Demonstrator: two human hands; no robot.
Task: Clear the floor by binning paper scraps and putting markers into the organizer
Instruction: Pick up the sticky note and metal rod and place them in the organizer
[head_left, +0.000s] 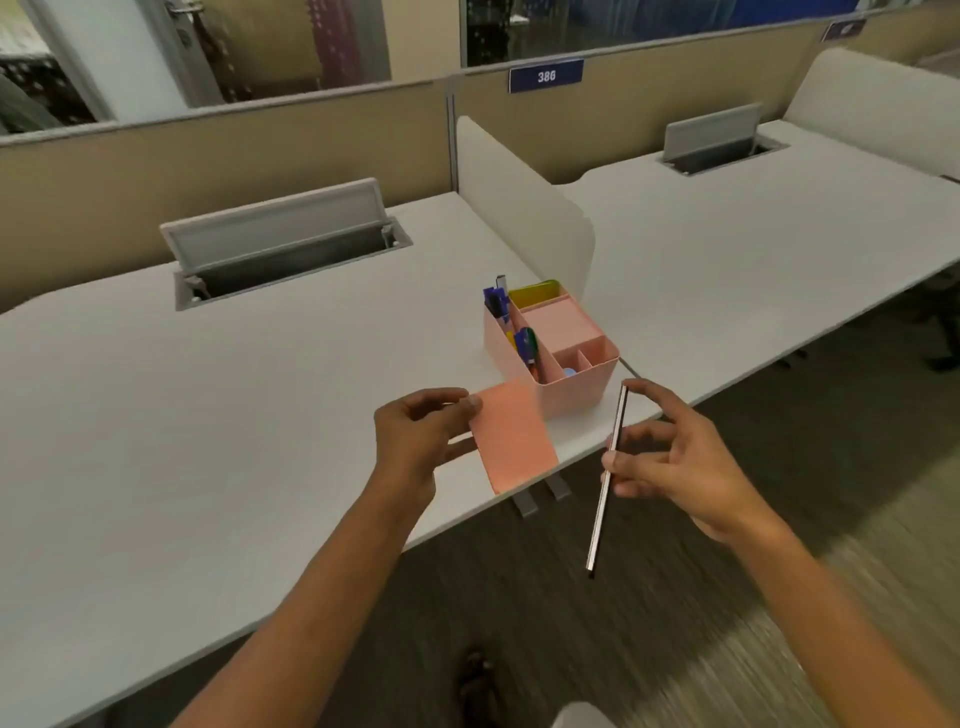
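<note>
A pink organizer (582, 387) stands near the front edge of the white desk (208, 415), with several markers (524, 345) upright in its left compartments. My left hand (421, 436) pinches a pink paper sheet (511, 436) by its left edge, just in front of the organizer. My right hand (670, 457) holds a thin dark pen-like stick (608, 478) tilted nearly upright, its top close to the organizer's front right corner and its lower end over the floor.
A low white divider (514, 197) separates this desk from a second desk (779, 234) on the right. Each desk has an open cable hatch (280, 249) at the back. Beige partition panels run behind. Dark carpet (675, 623) lies below, blurred.
</note>
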